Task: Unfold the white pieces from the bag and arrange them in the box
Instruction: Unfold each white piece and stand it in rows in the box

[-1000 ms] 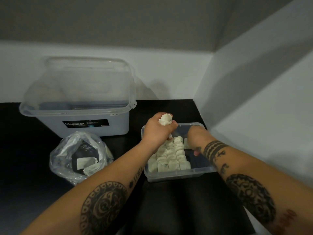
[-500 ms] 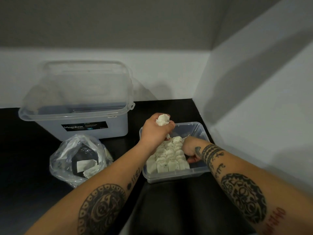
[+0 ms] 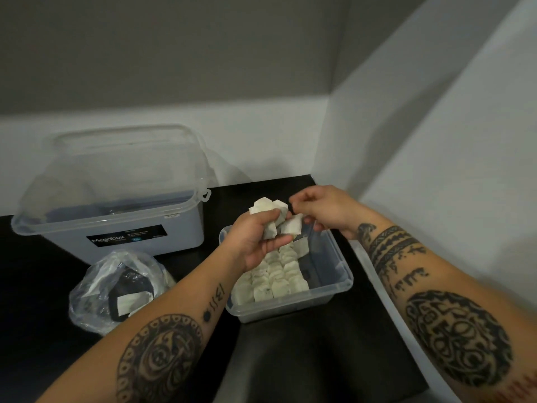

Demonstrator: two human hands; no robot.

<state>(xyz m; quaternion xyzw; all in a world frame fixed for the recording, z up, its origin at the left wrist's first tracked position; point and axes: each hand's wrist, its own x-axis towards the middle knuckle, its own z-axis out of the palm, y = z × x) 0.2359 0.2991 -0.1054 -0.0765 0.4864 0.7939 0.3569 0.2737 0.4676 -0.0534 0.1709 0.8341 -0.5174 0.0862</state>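
Head view: the person's left hand [image 3: 255,238] is curled round a crumpled bundle of white pieces [image 3: 268,210], thumb across the front, so that folded corners stick out above and to the right of the fist. The right hand [image 3: 322,207] meets it from the right; its fingertips [image 3: 291,202] are bent in and pinch at the bundle's right edge, where one piece [image 3: 291,226] hangs out between the two hands. Blur hides exactly which fold those fingers hold.

Directly below both hands stands the small clear plastic box [image 3: 345,276]. Rows of packed white pieces [image 3: 276,282] fill its left part, under the left wrist, and the part below the right hand shows bare bottom.

Left of and below the left forearm lies a clear plastic bag [image 3: 93,289], open, with more white pieces [image 3: 132,302] inside. Beyond the bag, well left of the grip, sits a grey Megabox container [image 3: 162,244] under a clear lid [image 3: 116,170]. All of it rests on a black table [image 3: 29,271].
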